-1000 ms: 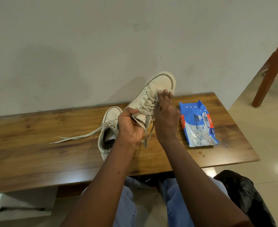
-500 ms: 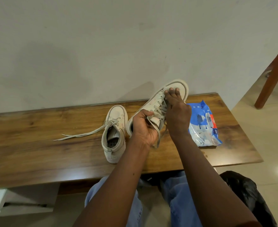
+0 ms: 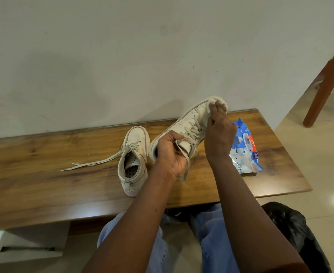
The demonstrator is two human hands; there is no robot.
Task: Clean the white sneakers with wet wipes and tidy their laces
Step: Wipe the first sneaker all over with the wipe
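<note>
My left hand (image 3: 171, 154) grips a white sneaker (image 3: 187, 123) by its collar and holds it tilted, toe up and away, above the wooden table (image 3: 44, 174). My right hand (image 3: 219, 133) presses a white wet wipe (image 3: 210, 106) against the toe of that sneaker. Its loose laces hang down beside my left hand. The second white sneaker (image 3: 133, 160) stands on the table to the left, heel toward me, with its untied laces (image 3: 91, 164) trailing left across the wood.
A blue pack of wet wipes (image 3: 244, 148) lies on the table right of my hands. A pale wall runs behind the table. A wooden chair leg (image 3: 327, 79) stands at far right, a black bag (image 3: 296, 233) on the floor by my knees.
My right hand has slid up the held sneaker from the laces to the toe, where the wipe now shows. The sneaker sits a little further right and more tilted.
</note>
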